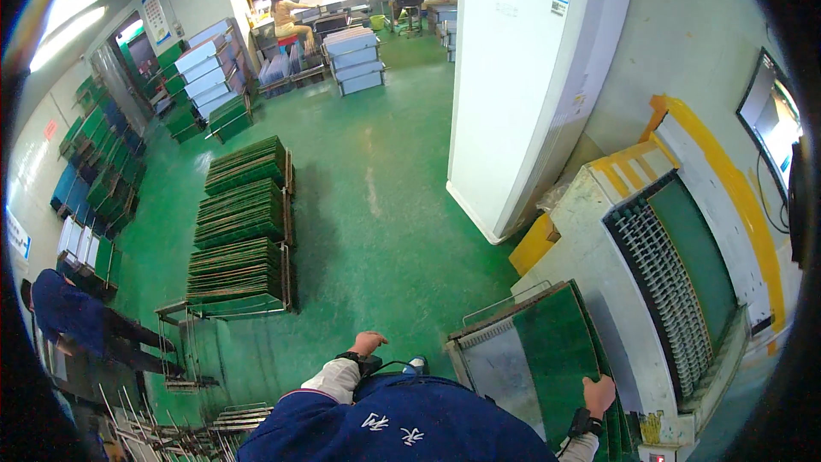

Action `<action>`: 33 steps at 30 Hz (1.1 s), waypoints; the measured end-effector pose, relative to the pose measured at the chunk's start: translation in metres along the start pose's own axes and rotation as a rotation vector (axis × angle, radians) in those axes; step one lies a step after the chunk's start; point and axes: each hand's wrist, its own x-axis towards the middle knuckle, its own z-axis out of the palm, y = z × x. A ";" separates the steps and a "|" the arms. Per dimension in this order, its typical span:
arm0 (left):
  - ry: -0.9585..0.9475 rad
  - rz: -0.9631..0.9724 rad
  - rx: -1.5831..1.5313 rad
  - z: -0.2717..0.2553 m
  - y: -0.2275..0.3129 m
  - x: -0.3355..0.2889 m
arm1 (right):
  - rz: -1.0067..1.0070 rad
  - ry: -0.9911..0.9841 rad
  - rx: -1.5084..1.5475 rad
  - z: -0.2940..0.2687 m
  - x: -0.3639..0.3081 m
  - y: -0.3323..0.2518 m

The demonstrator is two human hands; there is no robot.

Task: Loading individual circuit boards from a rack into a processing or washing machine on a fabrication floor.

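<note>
My right hand is closed on the edge of a thin green panel, which looks like a circuit board sheet. This panel leans in a stack with other green sheets on a metal-framed rack just in front of me. On the rack's left side a pale grey sheet or surface shows beside the green. My left hand hangs over the floor, away from the rack. It holds nothing, and its fingers are loosely bent and slightly apart. Both wrists carry dark bands.
A roller conveyor machine stands at my right, beside a tall white cabinet. Racks of green panels line the floor ahead left. A co-worker in dark blue bends at far left near an empty metal rack. Others sit at lit benches behind.
</note>
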 end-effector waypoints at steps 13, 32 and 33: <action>-0.009 0.415 0.436 -0.008 -0.035 0.005 | 0.003 -0.041 -0.020 0.011 0.008 0.010; 0.028 0.308 0.367 -0.003 -0.056 -0.001 | -0.056 0.027 -0.016 0.003 -0.008 0.003; 0.035 0.388 0.477 -0.004 -0.058 -0.001 | -0.057 0.021 -0.014 0.003 -0.009 0.002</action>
